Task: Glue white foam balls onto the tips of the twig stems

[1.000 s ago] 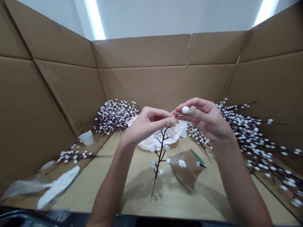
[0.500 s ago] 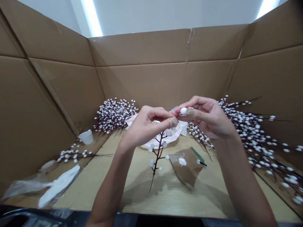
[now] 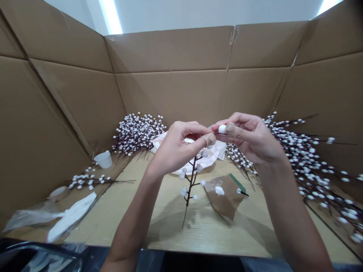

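Note:
My left hand point(image 3: 188, 143) pinches the upper part of a dark berry branch point(image 3: 189, 192), which hangs down below it with several white berries along its twigs. Between thumb and fingers of my right hand point(image 3: 252, 138) is one white berry point(image 3: 222, 129), held close to the left fingertips. Both thumbs wear tan, rough-looking covers. The fingers hide the branch's top, so I cannot tell whether the berry touches it. Under the hands lies a piece of brown cardboard point(image 3: 229, 206) with a white smear point(image 3: 219, 191) and a dark thin stick point(image 3: 243, 193) on it.
Berry branches are piled at the back left point(image 3: 138, 132) and along the right point(image 3: 306, 166). Behind my hands is a pale plastic bag point(image 3: 204, 164). At left are a white cup point(image 3: 103, 160), a tape roll point(image 3: 59, 193) and a white cloth-like item point(image 3: 72, 217). Cardboard walls point(image 3: 170, 49) surround the table.
My view has shifted slightly. My right fingers have turned the white berry a little, and a narrower tip now shows toward the left hand. Both hands keep their grip.

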`<action>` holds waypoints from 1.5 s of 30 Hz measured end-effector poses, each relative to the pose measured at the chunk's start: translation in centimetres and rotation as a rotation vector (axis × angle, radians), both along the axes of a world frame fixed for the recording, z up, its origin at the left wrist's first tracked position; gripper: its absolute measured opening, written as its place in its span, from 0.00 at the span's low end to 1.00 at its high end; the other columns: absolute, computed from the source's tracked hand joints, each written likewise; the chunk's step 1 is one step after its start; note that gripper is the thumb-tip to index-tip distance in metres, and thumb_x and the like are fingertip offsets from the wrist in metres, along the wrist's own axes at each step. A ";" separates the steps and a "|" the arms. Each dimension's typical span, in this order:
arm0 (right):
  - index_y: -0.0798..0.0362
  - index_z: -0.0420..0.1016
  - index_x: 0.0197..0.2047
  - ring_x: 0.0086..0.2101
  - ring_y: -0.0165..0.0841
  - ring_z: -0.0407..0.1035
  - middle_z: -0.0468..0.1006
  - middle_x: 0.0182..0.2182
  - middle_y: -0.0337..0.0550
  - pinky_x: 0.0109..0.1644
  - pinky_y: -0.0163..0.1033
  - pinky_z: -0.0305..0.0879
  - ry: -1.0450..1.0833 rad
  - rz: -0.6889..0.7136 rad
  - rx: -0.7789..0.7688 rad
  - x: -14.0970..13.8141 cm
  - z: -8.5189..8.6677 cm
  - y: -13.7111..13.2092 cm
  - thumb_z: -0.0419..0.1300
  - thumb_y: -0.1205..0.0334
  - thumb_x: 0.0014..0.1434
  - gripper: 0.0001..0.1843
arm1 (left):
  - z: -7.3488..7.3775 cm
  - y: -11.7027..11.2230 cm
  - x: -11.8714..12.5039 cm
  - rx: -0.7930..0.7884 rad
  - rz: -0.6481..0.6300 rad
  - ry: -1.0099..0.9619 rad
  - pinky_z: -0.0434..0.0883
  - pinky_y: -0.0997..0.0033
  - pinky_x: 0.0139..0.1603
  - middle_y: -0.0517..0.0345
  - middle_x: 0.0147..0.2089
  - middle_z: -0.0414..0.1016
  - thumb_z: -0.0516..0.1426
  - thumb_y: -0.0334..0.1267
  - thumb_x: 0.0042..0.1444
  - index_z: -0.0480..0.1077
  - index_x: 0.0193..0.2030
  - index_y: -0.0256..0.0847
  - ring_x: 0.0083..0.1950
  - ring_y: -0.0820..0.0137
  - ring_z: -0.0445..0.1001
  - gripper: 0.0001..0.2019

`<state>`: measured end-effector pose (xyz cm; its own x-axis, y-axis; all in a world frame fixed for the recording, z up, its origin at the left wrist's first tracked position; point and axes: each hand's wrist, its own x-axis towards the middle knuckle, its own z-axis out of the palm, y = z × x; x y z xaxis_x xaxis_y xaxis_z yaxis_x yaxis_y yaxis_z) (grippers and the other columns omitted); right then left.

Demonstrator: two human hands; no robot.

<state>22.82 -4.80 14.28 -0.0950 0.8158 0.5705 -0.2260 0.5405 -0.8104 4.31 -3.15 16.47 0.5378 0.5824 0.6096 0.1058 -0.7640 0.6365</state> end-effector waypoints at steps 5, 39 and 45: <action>0.52 0.79 0.29 0.32 0.29 0.77 0.83 0.32 0.39 0.39 0.34 0.77 0.009 -0.026 0.009 -0.2 -0.2 0.2 0.69 0.63 0.50 0.04 | -0.1 -0.2 0.3 0.030 0.034 -0.026 0.67 0.77 0.27 0.54 0.30 0.77 0.59 0.31 0.54 0.78 0.31 0.36 0.30 0.74 0.72 0.06; 0.48 0.78 0.30 0.34 0.30 0.76 0.82 0.31 0.37 0.42 0.40 0.75 0.037 -0.110 0.064 -1.0 -0.7 0.7 0.69 0.59 0.50 0.05 | -0.3 -0.6 0.6 -0.065 0.078 -0.050 0.70 0.74 0.31 0.53 0.32 0.79 0.58 0.34 0.55 0.78 0.31 0.35 0.32 0.71 0.74 0.08; 0.48 0.78 0.30 0.34 0.31 0.76 0.82 0.32 0.38 0.44 0.41 0.75 0.045 -0.105 0.034 -1.2 -1.0 1.4 0.69 0.59 0.50 0.05 | -0.7 0.1 0.9 -0.040 0.150 -0.054 0.68 0.75 0.28 0.54 0.30 0.79 0.57 0.32 0.52 0.78 0.30 0.35 0.30 0.72 0.73 0.07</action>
<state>21.63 -3.37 13.28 0.0165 0.8000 0.5997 -0.2026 0.5901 -0.7815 5.18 -3.09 15.78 0.4098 0.6782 0.6101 0.1817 -0.7161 0.6740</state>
